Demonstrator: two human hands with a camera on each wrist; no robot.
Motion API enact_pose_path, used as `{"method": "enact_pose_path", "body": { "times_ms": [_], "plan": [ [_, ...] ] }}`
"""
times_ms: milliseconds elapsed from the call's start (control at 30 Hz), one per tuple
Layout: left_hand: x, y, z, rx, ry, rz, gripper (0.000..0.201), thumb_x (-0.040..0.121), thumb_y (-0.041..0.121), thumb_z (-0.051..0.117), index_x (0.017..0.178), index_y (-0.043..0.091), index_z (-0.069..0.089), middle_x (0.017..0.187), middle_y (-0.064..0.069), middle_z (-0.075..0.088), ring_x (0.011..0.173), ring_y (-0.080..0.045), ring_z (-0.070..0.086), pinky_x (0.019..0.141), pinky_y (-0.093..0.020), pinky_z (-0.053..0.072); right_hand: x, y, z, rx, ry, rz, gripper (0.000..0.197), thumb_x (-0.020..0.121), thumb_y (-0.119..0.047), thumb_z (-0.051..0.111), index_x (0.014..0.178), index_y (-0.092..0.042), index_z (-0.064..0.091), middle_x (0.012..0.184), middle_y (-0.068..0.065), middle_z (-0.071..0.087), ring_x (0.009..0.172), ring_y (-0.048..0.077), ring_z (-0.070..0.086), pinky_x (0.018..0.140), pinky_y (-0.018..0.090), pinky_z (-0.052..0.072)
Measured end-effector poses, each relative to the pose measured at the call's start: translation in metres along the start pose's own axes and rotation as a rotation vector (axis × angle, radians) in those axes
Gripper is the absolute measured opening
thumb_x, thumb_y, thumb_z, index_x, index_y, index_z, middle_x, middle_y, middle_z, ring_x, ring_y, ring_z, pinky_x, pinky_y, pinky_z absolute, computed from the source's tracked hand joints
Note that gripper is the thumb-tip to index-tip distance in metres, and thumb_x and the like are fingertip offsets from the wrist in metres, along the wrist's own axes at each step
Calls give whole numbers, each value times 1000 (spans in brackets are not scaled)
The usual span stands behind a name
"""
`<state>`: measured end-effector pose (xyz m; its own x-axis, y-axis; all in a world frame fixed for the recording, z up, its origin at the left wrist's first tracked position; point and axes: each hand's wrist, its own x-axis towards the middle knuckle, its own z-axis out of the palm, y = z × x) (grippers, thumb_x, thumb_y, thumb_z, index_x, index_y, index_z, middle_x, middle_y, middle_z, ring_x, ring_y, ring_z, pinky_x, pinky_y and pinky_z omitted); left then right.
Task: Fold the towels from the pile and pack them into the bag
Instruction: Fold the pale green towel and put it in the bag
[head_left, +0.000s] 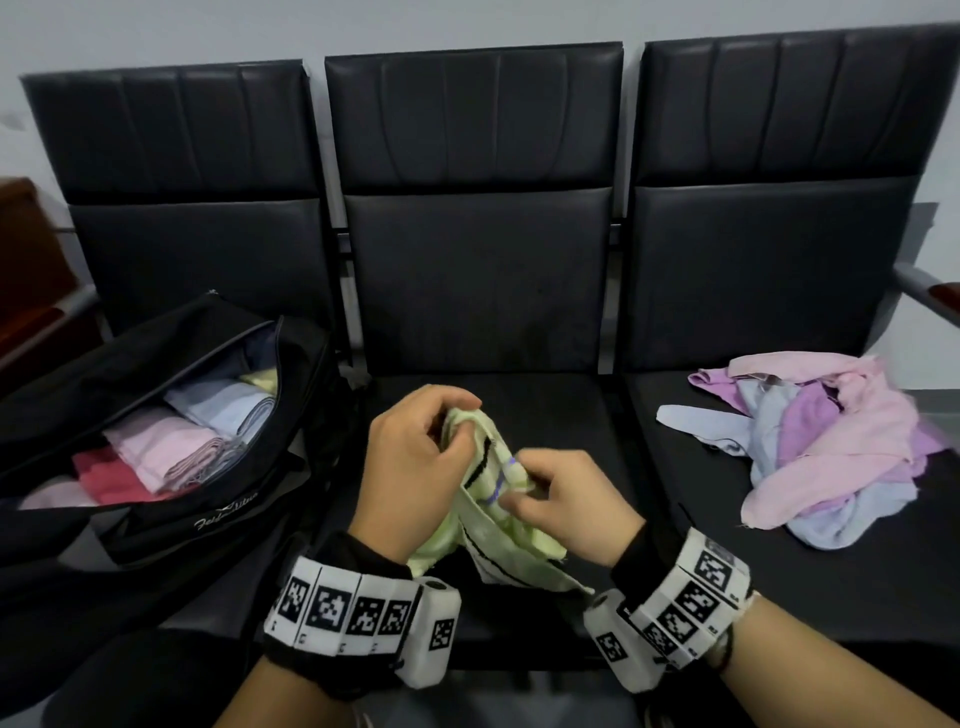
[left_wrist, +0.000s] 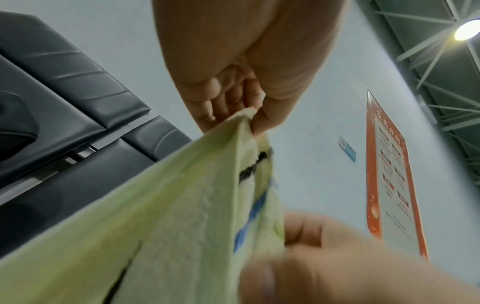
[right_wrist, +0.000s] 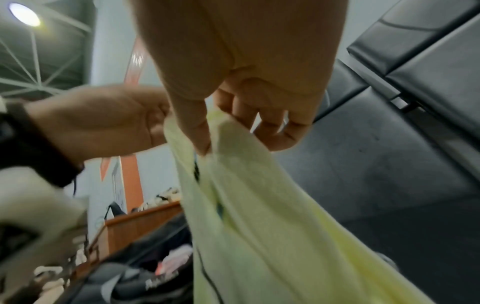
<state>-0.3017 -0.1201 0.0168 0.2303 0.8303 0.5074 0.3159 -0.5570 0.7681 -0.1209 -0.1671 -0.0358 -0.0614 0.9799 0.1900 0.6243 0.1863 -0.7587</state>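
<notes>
You are pinching the pale green towel (head_left: 488, 499) in both hands, left hand (head_left: 410, 467) and right hand (head_left: 574, 506), above the middle seat (head_left: 545, 410), between the open black bag (head_left: 171, 431) and the towel pile (head_left: 831, 447).

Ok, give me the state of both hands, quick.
Left hand: closed, gripping the yellow-green towel at its top edge.
Right hand: closed, pinching the same towel.
</notes>
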Motion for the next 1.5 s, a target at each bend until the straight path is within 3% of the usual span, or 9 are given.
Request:
{"method": "enact_pose_path", "body": {
  "times_ms": [100,333,467,633,933,1167,1267,1433,1500],
  "plan": [
    [6,-2,-8,-38,98,-36,22,82,7,64,93,25,70,88,12,69,77,-7,65,71,-25,52,-4,25,9,-193,-91,41,17,79,-31,69,73,-17,59,66,-9,48,69,6,46,72,28,37],
    [16,0,-30,-48,268,-27,31,84,1,62,90,31,69,78,15,66,66,5,56,64,-6,40,-10,66,21,-610,-347,3,22,81,-36,58,99,-28,68,105,-15,66,113,11,47,86,28,29],
    [20,-5,-41,-53,311,-28,29,82,7,61,88,35,68,83,18,69,70,5,59,67,-7,44,-13,82,12,-686,-301,-61,27,85,-44,59,101,-24,70,121,-17,61,125,13,44,92,30,34],
    [28,-24,-68,-12,412,-88,20,75,23,55,85,35,68,79,23,68,66,7,57,64,-6,43,-9,80,-35,-480,76,-157,11,85,-24,76,84,-13,74,98,-3,71,99,24,62,86,38,50],
    [43,-37,-93,92,475,-125,24,78,9,54,93,18,70,84,0,68,69,-8,58,65,-24,49,18,27,-103,-167,489,-201,5,83,-8,75,86,-13,75,89,-12,52,79,1,53,71,7,39],
    [48,-30,-108,85,510,-106,24,76,11,53,89,24,69,79,9,65,62,1,54,57,-10,44,18,-3,-124,23,468,-133,20,80,-11,80,76,-29,71,81,-11,71,74,6,64,69,17,48],
    [45,-26,-109,66,522,-94,24,77,10,53,88,23,68,78,6,65,62,-1,53,57,-14,45,12,-11,-129,149,522,-127,20,76,-13,84,75,-29,72,76,-9,71,67,4,62,63,17,50],
    [42,-13,-112,27,548,-62,26,79,9,55,81,33,66,76,7,63,62,-3,52,54,-14,44,2,-31,-135,245,514,-70,24,79,-9,81,94,-26,75,80,-2,72,73,18,68,68,45,61],
    [40,-7,-114,8,558,-41,25,78,11,54,79,34,66,74,6,62,57,-1,50,50,-10,41,-2,-38,-140,254,482,-66,14,81,-10,79,84,-23,76,75,0,72,64,17,66,60,40,61]
  ]
}}
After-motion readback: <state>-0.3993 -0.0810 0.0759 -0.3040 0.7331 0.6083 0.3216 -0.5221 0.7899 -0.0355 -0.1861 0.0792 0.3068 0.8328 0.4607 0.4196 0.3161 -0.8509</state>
